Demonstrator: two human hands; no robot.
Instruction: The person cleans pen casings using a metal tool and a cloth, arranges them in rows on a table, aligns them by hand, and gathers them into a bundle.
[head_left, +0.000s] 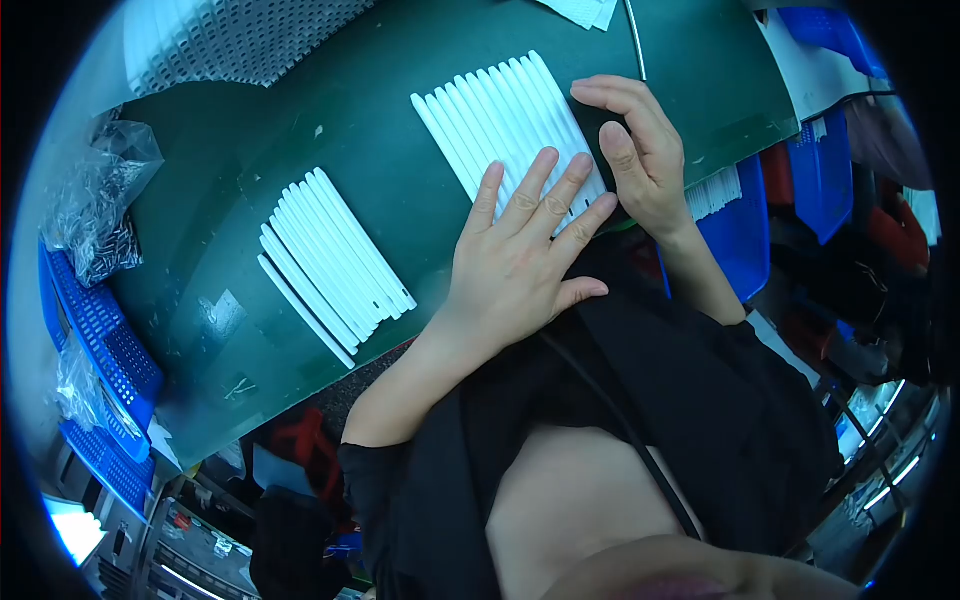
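Head view, left hand (528, 235) spread over sticks (495, 125), right hand (645, 160) cupped, table edge (280, 405) near

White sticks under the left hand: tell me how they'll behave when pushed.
The white sticks are probably fairly stiff, since they lie straight. Their slimness suggests they're light. They may spread or roll apart under a push, as they lie side by side with no band visible.

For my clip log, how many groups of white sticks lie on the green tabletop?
2: one group partly under the left hand, the other group to that hand's left.
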